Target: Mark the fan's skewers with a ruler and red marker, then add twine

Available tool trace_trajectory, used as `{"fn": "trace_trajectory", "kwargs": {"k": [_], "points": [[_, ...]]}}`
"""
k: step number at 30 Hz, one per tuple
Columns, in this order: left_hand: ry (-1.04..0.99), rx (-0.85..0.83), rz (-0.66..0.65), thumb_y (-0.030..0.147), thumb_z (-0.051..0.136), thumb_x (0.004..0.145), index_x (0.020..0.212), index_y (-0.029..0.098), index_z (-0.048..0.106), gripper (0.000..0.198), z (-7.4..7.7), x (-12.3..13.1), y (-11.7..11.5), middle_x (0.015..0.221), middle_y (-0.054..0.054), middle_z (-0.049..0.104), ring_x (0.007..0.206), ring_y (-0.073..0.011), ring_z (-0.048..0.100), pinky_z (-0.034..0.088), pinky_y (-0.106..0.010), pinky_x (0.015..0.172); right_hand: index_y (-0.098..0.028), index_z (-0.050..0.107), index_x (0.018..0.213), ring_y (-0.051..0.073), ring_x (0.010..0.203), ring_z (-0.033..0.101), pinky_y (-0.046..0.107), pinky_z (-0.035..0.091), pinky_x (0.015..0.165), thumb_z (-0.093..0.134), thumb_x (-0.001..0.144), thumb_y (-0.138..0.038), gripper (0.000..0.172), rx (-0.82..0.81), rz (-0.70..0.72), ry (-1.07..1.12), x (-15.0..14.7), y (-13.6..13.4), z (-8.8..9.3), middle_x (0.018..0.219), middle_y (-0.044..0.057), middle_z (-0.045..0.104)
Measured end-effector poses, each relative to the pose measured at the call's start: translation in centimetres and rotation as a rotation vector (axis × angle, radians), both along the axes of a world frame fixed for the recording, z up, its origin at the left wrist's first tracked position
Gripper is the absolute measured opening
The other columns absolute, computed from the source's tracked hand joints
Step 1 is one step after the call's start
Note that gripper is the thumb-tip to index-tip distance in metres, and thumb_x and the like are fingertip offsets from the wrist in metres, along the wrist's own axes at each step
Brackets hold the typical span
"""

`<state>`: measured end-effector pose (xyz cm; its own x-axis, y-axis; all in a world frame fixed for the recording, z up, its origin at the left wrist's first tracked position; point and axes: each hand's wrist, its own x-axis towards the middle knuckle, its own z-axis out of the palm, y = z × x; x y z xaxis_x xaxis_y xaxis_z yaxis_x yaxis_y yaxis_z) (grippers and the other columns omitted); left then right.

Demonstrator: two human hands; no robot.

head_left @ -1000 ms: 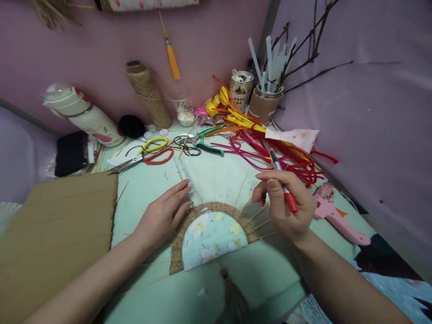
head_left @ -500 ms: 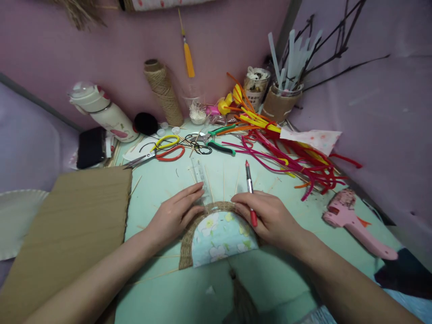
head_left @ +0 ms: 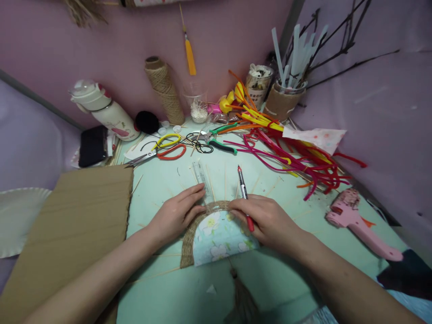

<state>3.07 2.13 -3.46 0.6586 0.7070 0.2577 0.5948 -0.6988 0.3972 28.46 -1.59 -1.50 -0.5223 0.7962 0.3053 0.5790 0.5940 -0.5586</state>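
A person's left hand [head_left: 175, 216] lies flat with fingers stretched, its fingertips on a clear ruler [head_left: 202, 176] and on the twine rim of a half-round flowered fan [head_left: 216, 236], which sits on the green table [head_left: 270, 274] between both hands. The right hand [head_left: 266, 220] is closed around a red pen [head_left: 243, 192] whose tip points away from the person, its fingertips touching the top of the fan's rim. A cardboard sheet [head_left: 67, 225] lies to the left, scissors [head_left: 158, 153] and pipe cleaners [head_left: 297, 157] lie beyond the fan, and a pink glue gun [head_left: 357, 222] rests to the right.
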Motion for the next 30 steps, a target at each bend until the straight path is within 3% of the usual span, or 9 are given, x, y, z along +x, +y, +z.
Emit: {"fn": "trace_trajectory", "kwargs": {"k": [30], "points": [[0.089, 0.056, -0.103, 0.036, 0.057, 0.087, 0.129, 0.013, 0.047, 0.048, 0.33, 0.13, 0.35, 0.135, -0.019, 0.052, 0.124, -0.0247, 0.052, 0.049, -0.037, 0.098, -0.017, 0.062, 0.099, 0.016, 0.066, 0.056, 0.027, 0.041, 0.061, 0.042, 0.096, -0.023, 0.021, 0.005, -0.002, -0.045, -0.06, 0.00, -0.28, 0.076, 0.005, 0.067]]}}
